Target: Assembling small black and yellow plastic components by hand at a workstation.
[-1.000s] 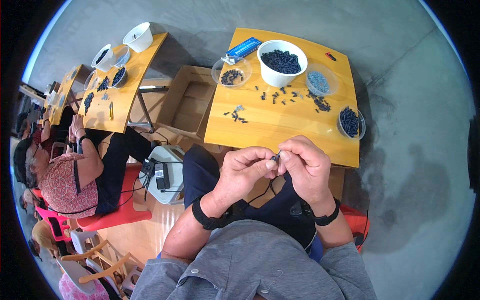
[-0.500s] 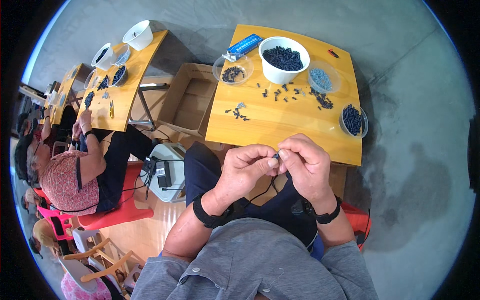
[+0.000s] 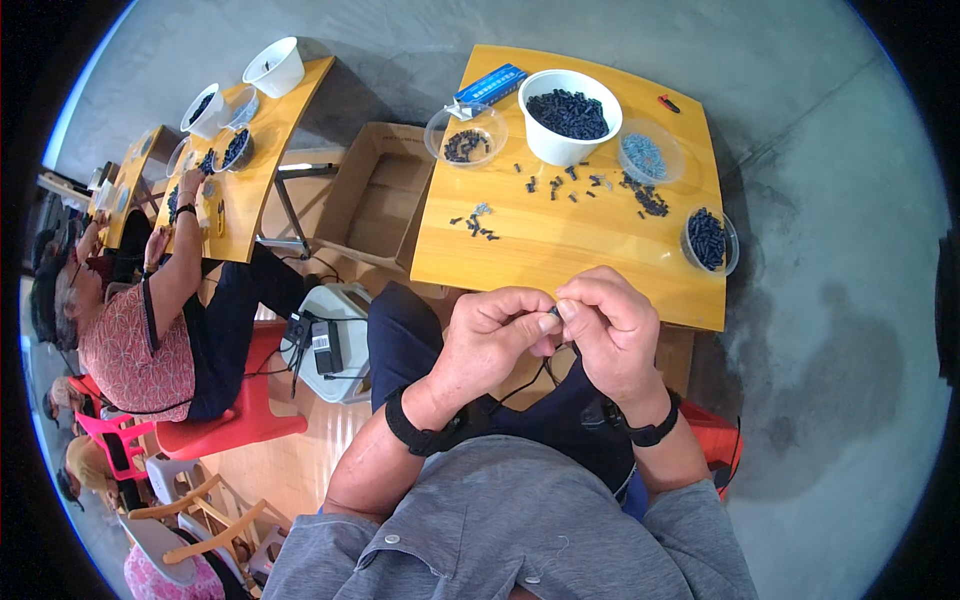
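My left hand point(image 3: 497, 335) and my right hand point(image 3: 612, 330) meet just in front of the table's near edge, thumbs and forefingers pinched together. Between the fingertips is a small dark piece point(image 3: 555, 312), mostly covered, so its exact kind cannot be made out. Beyond the hands, the yellow wooden table point(image 3: 570, 260) carries loose small black parts point(image 3: 482, 230) and several more in its middle. A white tub point(image 3: 545, 148) is heaped with black parts. Light blue-grey small pieces fill a clear bowl point(image 3: 677, 160), and black parts fill another clear bowl point(image 3: 725, 262) at the right edge.
A clear bowl point(image 3: 432, 140) of dark parts and a blue box point(image 3: 492, 84) stand at the far left of the table. A red-and-black tool point(image 3: 668, 103) lies far right. An open cardboard box point(image 3: 345, 210) is on the floor. At left, a co-worker point(image 3: 140, 350) sits by another table.
My hands stay almost in place, still pinched on the small dark piece. The co-worker at left has leaned forward and reached farther over the other table.
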The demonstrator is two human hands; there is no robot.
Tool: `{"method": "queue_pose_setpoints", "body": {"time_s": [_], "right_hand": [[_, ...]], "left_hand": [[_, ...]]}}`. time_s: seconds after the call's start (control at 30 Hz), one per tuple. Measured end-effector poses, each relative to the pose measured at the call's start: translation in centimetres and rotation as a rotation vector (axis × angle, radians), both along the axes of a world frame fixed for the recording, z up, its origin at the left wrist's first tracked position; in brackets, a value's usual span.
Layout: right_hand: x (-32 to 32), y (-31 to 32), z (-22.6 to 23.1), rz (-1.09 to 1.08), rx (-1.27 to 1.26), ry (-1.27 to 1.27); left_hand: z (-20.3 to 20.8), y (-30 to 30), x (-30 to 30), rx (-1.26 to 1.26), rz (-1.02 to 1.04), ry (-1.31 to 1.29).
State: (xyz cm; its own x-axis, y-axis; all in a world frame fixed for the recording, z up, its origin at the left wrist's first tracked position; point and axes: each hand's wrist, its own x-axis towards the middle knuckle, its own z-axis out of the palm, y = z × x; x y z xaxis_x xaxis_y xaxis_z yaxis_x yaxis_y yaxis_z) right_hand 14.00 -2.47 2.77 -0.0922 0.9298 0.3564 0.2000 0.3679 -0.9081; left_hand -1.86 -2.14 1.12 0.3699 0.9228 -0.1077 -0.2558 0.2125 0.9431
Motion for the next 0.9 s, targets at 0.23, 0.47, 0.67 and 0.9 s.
{"method": "queue_pose_setpoints", "body": {"time_s": [0.23,0.47,0.67,0.9], "right_hand": [[-0.3,0.3,-0.2,-0.038,0.132,-0.085],[-0.1,0.4,-0.6,-0.038,0.150,-0.103],[0.9,0.6,-0.1,0.109,-0.086,0.145],[1.3,0.7,0.2,0.162,-0.169,0.213]], "left_hand": [[0.2,0.3,0.1,-0.025,0.015,0.018],[0.0,0.7,0.1,-0.033,-0.027,0.012],[0.5,0.9,0.1,-0.055,-0.060,-0.050],[0.9,1.0,0.4,-0.083,-0.099,-0.041]]}}
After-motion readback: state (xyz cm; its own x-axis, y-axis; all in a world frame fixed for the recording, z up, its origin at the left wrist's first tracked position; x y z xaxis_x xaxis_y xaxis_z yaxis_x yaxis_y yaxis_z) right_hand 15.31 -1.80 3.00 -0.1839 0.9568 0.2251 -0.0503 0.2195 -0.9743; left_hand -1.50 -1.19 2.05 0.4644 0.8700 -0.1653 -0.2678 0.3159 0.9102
